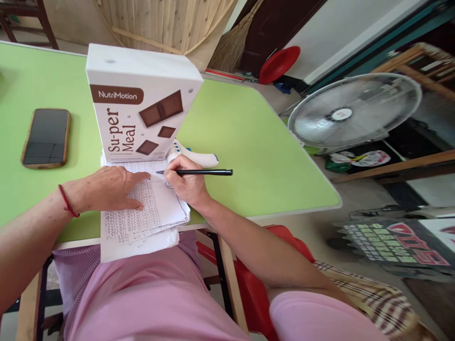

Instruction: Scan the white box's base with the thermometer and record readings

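Observation:
A stack of handwritten paper sheets (167, 203) lies at the table's near edge, the lowest sheet hanging over it. My left hand (110, 187) rests flat on the sheets with its fingers spread, a red cord bracelet (67, 201) at the wrist. Pinched in my right hand (186, 182) is a black pen (213, 172), its tip on or just above the top sheet. Directly behind the papers stands a white "NutriMotion Su-per Meal" box (124, 113), upright. A white, blue-edged handheld device (194, 156) lies beside the box, partly behind my right hand.
On the left of the green table (263, 156) lies a smartphone (46, 137) in a brown case. A standing fan (355, 111) is past the table's right edge. Near my right arm is a red plastic stool (252, 289). A broom (231, 45) and red basin (280, 64) stand behind.

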Demonstrator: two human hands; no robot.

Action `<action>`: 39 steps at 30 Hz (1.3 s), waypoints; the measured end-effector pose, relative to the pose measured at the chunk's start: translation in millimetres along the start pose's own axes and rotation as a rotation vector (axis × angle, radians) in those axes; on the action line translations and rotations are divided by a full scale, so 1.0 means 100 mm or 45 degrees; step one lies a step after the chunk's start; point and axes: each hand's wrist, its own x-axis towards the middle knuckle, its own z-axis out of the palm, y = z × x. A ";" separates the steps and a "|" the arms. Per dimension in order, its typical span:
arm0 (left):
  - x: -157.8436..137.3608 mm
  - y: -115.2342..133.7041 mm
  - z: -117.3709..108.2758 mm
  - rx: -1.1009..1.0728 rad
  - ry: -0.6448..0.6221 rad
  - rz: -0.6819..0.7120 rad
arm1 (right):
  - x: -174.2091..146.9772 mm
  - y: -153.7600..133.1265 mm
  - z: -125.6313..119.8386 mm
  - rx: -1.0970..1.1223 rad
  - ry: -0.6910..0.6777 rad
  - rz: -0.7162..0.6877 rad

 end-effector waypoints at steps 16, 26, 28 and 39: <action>0.01 0.00 0.00 0.009 0.018 0.004 | -0.01 0.04 0.01 0.014 0.018 -0.007; 0.00 -0.03 0.03 0.000 0.032 0.003 | 0.00 0.01 0.01 -0.027 0.031 -0.018; 0.00 -0.02 0.02 -0.006 0.032 0.004 | 0.00 0.00 0.01 -0.023 0.019 -0.014; 0.00 -0.02 0.01 -0.008 0.017 0.003 | 0.00 0.03 0.01 0.012 0.013 0.008</action>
